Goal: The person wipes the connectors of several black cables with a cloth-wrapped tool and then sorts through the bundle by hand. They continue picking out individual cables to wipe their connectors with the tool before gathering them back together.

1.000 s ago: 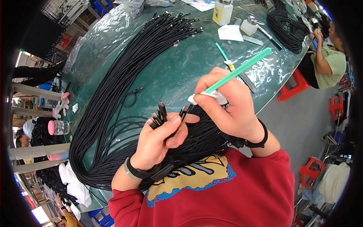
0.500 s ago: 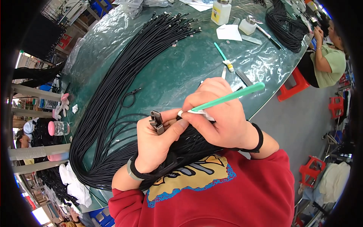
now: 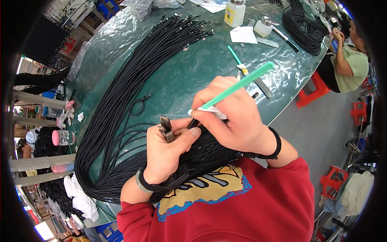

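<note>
My left hand pinches a few black cable ends with metal plugs, held upright above my lap. My right hand grips a green-handled swab whose white tip sits close to the plugs. A thick bundle of black cables runs from the far side of the green table down to my lap and under both hands. More black cable passes beneath my wrists.
A white bottle, a small jar, a white cloth and a second green swab lie at the table's far side. Another coil of cables lies at the right. A person in green sits there beside red stools.
The cable ends in my left hand went from fanned out to gathered. My right hand brought the swab tip down to them.
</note>
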Action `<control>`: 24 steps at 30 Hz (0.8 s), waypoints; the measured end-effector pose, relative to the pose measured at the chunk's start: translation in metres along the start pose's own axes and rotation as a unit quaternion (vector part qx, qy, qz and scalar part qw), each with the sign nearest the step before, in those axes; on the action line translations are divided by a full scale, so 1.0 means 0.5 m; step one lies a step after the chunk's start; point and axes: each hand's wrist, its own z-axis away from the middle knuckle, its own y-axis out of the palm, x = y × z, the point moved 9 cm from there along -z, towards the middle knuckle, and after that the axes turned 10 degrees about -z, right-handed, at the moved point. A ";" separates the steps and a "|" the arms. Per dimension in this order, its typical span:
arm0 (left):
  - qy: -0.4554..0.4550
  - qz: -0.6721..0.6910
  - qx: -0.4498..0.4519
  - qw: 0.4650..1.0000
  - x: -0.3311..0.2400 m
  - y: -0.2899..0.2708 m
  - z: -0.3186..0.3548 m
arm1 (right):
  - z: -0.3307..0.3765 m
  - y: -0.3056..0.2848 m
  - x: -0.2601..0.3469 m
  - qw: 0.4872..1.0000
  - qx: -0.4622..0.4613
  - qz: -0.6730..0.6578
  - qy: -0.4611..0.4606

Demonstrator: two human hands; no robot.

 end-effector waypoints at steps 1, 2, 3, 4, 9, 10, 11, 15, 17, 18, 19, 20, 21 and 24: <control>0.000 0.000 0.001 1.000 0.001 0.002 0.000 | 0.003 -0.001 0.000 1.000 -0.001 0.001 0.001; -0.009 0.000 -0.002 1.000 0.005 0.001 0.000 | 0.007 0.000 -0.004 1.000 0.006 0.000 0.004; -0.017 0.000 -0.005 1.000 0.009 0.001 0.000 | 0.011 0.000 -0.007 1.000 0.013 0.000 0.007; -0.026 0.001 -0.009 1.000 0.013 0.000 0.000 | 0.015 0.000 -0.009 1.000 0.020 -0.001 0.010; -0.018 0.030 -0.008 0.999 0.006 -0.008 -0.004 | 0.021 -0.006 -0.010 0.999 0.030 -0.004 0.031; -0.015 0.021 -0.010 1.000 0.006 -0.007 -0.002 | 0.014 -0.005 -0.006 0.999 0.024 -0.001 0.021; -0.011 0.013 -0.012 1.000 0.005 -0.005 -0.001 | 0.008 -0.004 -0.002 1.000 0.018 0.002 0.011; -0.012 0.017 -0.012 1.000 0.007 -0.009 -0.005 | 0.021 -0.008 -0.010 1.000 0.028 0.012 0.007; -0.015 0.024 -0.012 1.000 0.008 -0.009 -0.006 | 0.025 -0.006 -0.010 0.999 0.037 0.014 0.011; -0.015 0.016 -0.010 1.000 0.007 -0.006 -0.005 | 0.024 -0.011 -0.007 1.000 0.027 0.000 0.013; -0.016 0.008 -0.009 1.000 0.006 -0.003 -0.005 | 0.023 -0.016 -0.004 1.000 0.016 -0.015 0.016; -0.017 0.000 -0.007 1.000 0.006 -0.001 -0.004 | 0.023 -0.020 -0.003 0.999 0.005 -0.029 0.019; -0.017 0.000 -0.006 1.000 0.007 0.001 -0.003 | 0.022 -0.019 -0.005 0.999 0.004 -0.029 0.020; -0.012 -0.011 -0.013 1.000 0.008 -0.001 -0.002 | 0.008 -0.021 -0.006 0.999 -0.010 0.046 -0.018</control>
